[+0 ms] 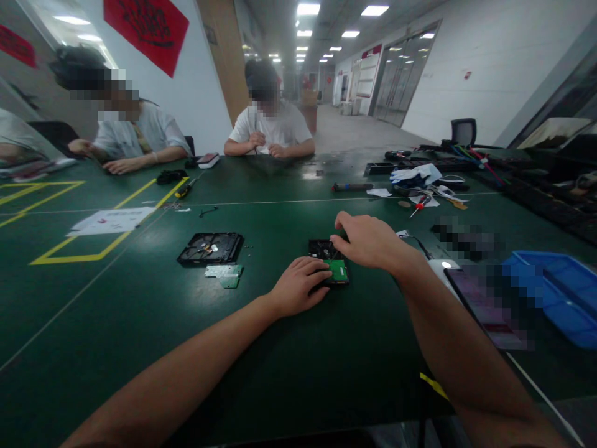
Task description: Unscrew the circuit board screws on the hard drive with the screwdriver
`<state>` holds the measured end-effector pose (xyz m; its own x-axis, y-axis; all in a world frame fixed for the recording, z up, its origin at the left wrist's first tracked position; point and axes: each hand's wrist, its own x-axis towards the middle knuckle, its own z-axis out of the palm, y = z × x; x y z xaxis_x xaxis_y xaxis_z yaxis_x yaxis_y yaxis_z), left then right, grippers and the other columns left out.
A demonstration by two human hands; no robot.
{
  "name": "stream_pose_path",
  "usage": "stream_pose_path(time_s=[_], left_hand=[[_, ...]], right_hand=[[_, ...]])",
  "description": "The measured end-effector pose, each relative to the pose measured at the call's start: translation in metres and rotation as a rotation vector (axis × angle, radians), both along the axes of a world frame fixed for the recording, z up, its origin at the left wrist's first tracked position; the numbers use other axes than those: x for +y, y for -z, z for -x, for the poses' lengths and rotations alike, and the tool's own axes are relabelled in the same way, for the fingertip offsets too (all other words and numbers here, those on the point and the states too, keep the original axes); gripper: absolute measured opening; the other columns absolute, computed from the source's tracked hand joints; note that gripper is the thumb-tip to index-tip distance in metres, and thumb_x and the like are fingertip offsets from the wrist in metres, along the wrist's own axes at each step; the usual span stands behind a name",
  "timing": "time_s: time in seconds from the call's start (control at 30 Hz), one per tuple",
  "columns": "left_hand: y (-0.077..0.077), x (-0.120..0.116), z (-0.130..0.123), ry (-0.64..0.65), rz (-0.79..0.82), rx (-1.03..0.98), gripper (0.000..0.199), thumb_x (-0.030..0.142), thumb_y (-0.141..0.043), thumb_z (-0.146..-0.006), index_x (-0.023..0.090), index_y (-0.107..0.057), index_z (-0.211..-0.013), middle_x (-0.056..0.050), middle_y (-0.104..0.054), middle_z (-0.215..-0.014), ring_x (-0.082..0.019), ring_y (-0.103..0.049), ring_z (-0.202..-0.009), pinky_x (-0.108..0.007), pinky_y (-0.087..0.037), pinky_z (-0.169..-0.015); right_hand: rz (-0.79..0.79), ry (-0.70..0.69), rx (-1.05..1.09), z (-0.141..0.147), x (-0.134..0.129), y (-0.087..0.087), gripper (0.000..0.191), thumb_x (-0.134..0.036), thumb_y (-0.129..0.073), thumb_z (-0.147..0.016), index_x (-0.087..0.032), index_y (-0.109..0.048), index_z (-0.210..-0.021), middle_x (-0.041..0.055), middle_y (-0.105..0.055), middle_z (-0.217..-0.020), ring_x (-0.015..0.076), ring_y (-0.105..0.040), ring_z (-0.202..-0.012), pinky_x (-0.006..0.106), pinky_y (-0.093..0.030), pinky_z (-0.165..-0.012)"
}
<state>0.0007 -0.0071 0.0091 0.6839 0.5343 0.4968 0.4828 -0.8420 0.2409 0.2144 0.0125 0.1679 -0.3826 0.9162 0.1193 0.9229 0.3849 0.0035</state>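
A hard drive [321,249] with a green circuit board [342,271] on its near end lies in front of me. My left hand [297,285] steadies it, fingers across the top and thumb along the near edge. Over the drive's far right side, my right hand [366,241] is closed in a pinch, the index finger bent high. What that pinch holds is too small and covered to make out. Left of my hands lies a second black hard drive [211,247], with a detached circuit board [224,274] just in front of it. Tiny screws are scattered beside that drive.
On the right are a phone [485,308] and a blue tray [559,298]. Farther back lie a red-handled screwdriver [421,204], a dark screwdriver [352,187], gloves [416,176] and cables. Paper [112,220] and a yellow-handled tool [185,189] lie left. Other people sit across the table.
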Motion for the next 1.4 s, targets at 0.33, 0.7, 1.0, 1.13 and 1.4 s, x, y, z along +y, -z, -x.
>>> stream_pose_path(time_s=[0.33, 0.7, 1.0, 1.13, 1.4], left_hand=[[-0.002, 0.000, 0.000, -0.003, -0.002, 0.003, 0.036, 0.035, -0.066, -0.103, 0.022, -0.069, -0.136, -0.012, -0.070, -0.140, -0.031, -0.063, -0.135, -0.054, -0.049, -0.118], [-0.002, 0.000, 0.000, -0.003, 0.005, 0.008, 0.037, 0.037, -0.065, -0.103, 0.023, -0.069, -0.137, -0.012, -0.069, -0.140, -0.031, -0.063, -0.135, -0.055, -0.050, -0.117], [-0.001, 0.001, 0.000, -0.004, 0.015, 0.015, 0.038, 0.036, -0.065, -0.103, 0.024, -0.068, -0.138, -0.011, -0.068, -0.141, -0.031, -0.062, -0.135, -0.054, -0.050, -0.117], [-0.001, 0.001, -0.001, -0.004, 0.014, 0.011, 0.036, 0.037, -0.065, -0.103, 0.024, -0.069, -0.136, -0.012, -0.069, -0.141, -0.031, -0.062, -0.136, -0.054, -0.050, -0.117], [-0.003, 0.000, 0.000, -0.001, 0.012, 0.014, 0.037, 0.036, -0.065, -0.103, 0.023, -0.068, -0.137, -0.011, -0.068, -0.141, -0.031, -0.063, -0.135, -0.055, -0.049, -0.117]], right_hand=[[-0.041, 0.009, 0.002, 0.002, 0.008, 0.003, 0.029, -0.043, -0.057, -0.104, -0.018, -0.070, -0.115, 0.0151, -0.080, -0.105, 0.0328, -0.075, -0.095, 0.039, -0.049, -0.075], [-0.002, -0.128, 0.075, 0.000, 0.007, 0.002, 0.020, -0.029, -0.063, -0.099, -0.020, -0.068, -0.116, 0.0127, -0.078, -0.118, 0.0302, -0.073, -0.107, 0.039, -0.051, -0.088], [0.048, -0.120, 0.107, -0.005, 0.005, 0.002, 0.025, -0.036, -0.061, -0.102, -0.017, -0.065, -0.119, 0.0158, -0.077, -0.118, 0.0314, -0.072, -0.107, 0.040, -0.051, -0.089], [0.008, -0.020, 0.053, -0.003, 0.006, 0.003, 0.025, -0.037, -0.054, -0.106, -0.017, -0.067, -0.112, 0.0164, -0.077, -0.111, 0.0320, -0.072, -0.098, 0.042, -0.051, -0.084], [0.084, -0.276, 0.146, -0.007, 0.007, 0.003, 0.019, -0.022, -0.061, -0.096, -0.019, -0.067, -0.113, 0.0109, -0.076, -0.116, 0.0256, -0.069, -0.104, 0.035, -0.048, -0.091]])
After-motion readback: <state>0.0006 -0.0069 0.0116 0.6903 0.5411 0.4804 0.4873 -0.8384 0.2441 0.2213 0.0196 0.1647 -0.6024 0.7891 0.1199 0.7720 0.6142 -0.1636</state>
